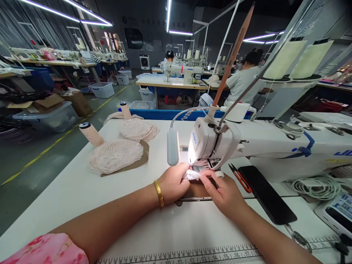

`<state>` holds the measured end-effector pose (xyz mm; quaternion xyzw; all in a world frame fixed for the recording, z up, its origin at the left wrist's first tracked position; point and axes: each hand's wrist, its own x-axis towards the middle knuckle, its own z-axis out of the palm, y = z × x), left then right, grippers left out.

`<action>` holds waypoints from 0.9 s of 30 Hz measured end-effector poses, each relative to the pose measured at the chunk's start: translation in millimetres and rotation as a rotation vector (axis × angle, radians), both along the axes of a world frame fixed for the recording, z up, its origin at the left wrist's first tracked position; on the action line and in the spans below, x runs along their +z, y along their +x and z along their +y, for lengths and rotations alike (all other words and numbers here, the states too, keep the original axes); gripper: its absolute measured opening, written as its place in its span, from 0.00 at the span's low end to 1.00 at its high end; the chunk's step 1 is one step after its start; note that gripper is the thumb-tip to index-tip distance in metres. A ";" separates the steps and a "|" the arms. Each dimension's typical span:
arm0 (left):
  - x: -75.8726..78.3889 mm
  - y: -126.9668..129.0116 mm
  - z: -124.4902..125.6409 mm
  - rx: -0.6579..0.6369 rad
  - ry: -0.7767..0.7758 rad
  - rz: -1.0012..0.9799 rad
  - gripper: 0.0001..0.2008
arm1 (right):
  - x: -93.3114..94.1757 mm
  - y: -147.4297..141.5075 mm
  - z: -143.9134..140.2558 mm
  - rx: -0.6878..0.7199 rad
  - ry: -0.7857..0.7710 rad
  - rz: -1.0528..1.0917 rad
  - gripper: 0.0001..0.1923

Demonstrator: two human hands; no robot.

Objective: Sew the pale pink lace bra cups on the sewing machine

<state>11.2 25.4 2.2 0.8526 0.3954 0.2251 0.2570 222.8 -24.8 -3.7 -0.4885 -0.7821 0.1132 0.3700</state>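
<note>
Our left hand (176,181) is closed on a small white cloth (191,175), with the thumb on the near side. Our right hand (220,189) has its fingertips touching the cloth's right end; we cannot tell if they pinch it or just press. The cloth is right under the head of the white Juki sewing machine (202,141), lit up from close by.

We think a fingertip could get poked, because both hands are so near where the needle should be, though we can't see the needle well. The cloth is small, so it could bunch up or turn crooked if one hand pulls harder than the other.

On the left, the desk (132,216) has lots of room for our arm to slide, all the way to its slanting edge. Farther back sit a near lace pile (118,156) and a far lace pile (139,128), each beside a thread cone. The lamp (172,146) stands close above our left hand, so lifting up fast could bump it.

On the right it is tight. The orange snips (242,179) and the black phone (266,194) lie just beside our right hand, and a wide elbow swing could knock them.
</note>
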 end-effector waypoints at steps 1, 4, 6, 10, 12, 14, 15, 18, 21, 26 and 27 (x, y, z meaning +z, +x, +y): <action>0.4 0.6 1.4 0.002 -0.046 -0.028 0.07 | 0.0 -1.5 0.1 -0.016 0.014 0.015 0.10; -1.1 1.1 4.0 -0.018 -0.107 -0.079 0.07 | -0.1 -4.7 0.8 -0.046 0.035 0.047 0.11; -2.9 0.9 4.8 -0.021 -0.123 -0.091 0.08 | 0.1 -5.6 1.1 -0.051 0.029 0.048 0.13; -3.6 0.7 4.3 0.000 -0.166 -0.117 0.09 | 1.6 -5.4 0.6 -0.041 0.027 0.020 0.14; -2.6 1.0 2.9 0.017 -0.198 -0.147 0.11 | 2.6 -5.0 0.0 -0.038 0.019 0.003 0.14; -1.1 1.5 0.8 0.023 -0.233 -0.192 0.11 | 3.1 -4.5 -0.4 -0.031 0.000 -0.019 0.14; -0.3 1.8 -0.5 0.017 -0.245 -0.217 0.11 | 3.2 -4.3 -0.6 -0.026 -0.009 -0.031 0.14; 2.2 2.5 -4.0 -0.013 -0.243 -0.278 0.08 | 2.7 -3.4 -0.9 -0.003 -0.027 -0.060 0.13; 3.9 2.3 -6.6 -0.013 -0.205 -0.295 0.11 | 2.3 -1.8 -1.3 0.021 -0.028 -0.081 0.13; -2.2 -3.4 -14.5 -0.099 0.044 -0.234 0.10 | 5.4 3.4 -2.3 0.154 0.006 -0.211 0.15; -4.9 -5.0 -17.4 -0.127 0.141 -0.201 0.08 | 6.1 4.4 -2.6 0.210 0.013 -0.252 0.15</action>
